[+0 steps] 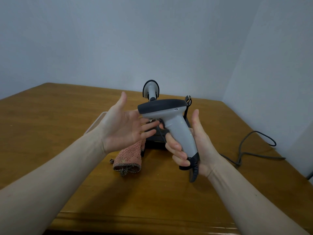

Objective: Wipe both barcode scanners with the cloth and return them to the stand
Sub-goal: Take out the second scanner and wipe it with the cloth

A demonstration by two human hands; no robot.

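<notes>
Right hand (pixel 194 146) grips the handle of a grey pistol-shaped barcode scanner with dark head (pixel 171 122), held above the brown wooden table (pixel 50 116). Left hand (pixel 123 126) released, palm up, near the scanner's head. Pink terry cloth (pixel 130 158) lies left of the black stand (pixel 157 136); a second grey scanner (pixel 151 90) sits on its far side.

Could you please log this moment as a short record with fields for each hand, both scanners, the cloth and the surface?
right hand: grips the handle of the held scanner
left hand: open, palm up, beside the scanner's head
second scanner: upright on the stand, behind the held one
cloth: pink, crumpled on the table, in neither hand
table: wooden
cable: lies at the right
</notes>
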